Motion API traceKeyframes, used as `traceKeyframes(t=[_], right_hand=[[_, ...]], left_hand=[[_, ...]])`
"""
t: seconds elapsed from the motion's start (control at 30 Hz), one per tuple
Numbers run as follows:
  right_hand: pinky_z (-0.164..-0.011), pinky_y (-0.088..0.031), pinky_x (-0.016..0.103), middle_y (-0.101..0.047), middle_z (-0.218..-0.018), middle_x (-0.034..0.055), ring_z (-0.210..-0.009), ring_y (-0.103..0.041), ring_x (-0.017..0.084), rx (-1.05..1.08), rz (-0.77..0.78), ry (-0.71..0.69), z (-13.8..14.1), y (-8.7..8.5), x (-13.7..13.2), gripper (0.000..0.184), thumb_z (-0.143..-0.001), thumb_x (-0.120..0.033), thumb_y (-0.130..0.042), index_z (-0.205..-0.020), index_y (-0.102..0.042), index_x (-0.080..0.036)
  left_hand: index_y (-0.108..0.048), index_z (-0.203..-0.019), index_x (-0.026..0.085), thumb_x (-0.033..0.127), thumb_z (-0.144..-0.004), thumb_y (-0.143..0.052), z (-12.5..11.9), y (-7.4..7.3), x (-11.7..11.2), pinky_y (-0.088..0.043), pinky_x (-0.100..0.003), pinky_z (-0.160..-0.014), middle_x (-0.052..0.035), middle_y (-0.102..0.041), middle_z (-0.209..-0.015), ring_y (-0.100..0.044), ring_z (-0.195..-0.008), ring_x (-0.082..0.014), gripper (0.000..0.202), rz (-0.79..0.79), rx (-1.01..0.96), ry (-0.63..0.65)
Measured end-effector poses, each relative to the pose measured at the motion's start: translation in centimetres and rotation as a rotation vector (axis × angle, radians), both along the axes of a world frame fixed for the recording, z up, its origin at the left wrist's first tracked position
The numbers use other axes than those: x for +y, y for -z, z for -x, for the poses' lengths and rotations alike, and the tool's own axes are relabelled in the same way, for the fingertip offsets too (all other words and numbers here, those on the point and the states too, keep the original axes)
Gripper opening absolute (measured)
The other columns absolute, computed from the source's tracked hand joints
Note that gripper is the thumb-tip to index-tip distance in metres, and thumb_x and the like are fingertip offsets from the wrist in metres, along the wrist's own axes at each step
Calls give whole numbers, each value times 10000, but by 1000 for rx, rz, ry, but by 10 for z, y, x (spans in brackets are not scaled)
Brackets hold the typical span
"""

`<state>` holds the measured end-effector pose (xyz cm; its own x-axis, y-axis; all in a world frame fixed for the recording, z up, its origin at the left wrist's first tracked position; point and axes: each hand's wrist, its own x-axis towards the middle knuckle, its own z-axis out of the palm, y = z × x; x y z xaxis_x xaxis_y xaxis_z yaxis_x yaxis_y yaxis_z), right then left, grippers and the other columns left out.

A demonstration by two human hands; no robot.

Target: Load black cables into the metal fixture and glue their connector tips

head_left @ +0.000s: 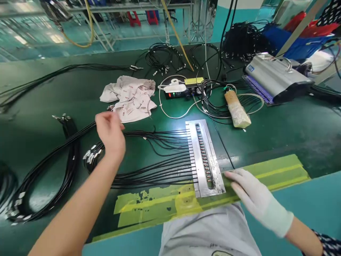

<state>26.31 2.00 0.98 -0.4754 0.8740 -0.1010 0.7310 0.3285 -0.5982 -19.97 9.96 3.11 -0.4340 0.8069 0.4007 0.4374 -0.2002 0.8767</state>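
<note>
My left hand (111,134) is bare and hovers over the green table, its fingers curled together near a black cable end by the crumpled white cloth (130,96); what it pinches is hidden. My right hand (254,197) wears a white glove and lies flat, fingers stretched, beside the near end of a long metal fixture (198,167). A row of small connectors (204,156) sits in the fixture's slot. Several black cables (157,167) run left from the fixture in parallel.
More black cable bundles (66,153) lie at left and coil at the back. A black control box (183,90), a wrapped tube (237,110) and a silver machine (274,76) stand behind the fixture. Yellow tape (266,172) marks the table's near edge.
</note>
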Motion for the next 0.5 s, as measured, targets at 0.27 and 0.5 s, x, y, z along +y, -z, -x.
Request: traceKeyframes(t=[0.27, 0.5], right_hand=[[-1049, -437, 677, -518, -1455, 152, -1316, -481, 405, 61, -238, 49, 29, 22, -43, 570, -951, -392, -533, -1498, -441, -259], [-1107, -483, 584, -542, -1474, 89, -1316, -558, 343, 656, 487, 366, 26, 19, -41, 481, -926, -544, -547, -1360, -596, -343]], left_hand=[[-606, -1359, 293, 262, -967, -476, -204, 34, -204, -449, -425, -807, -91, -686, -1005, -586, -915, -263, 414, 564, 422, 408], [-580, -1394, 311, 245, -872, -620, -214, 16, -209, -431, -379, -979, -98, -618, -1327, -574, -1138, -231, 527, 591, -744, 429]])
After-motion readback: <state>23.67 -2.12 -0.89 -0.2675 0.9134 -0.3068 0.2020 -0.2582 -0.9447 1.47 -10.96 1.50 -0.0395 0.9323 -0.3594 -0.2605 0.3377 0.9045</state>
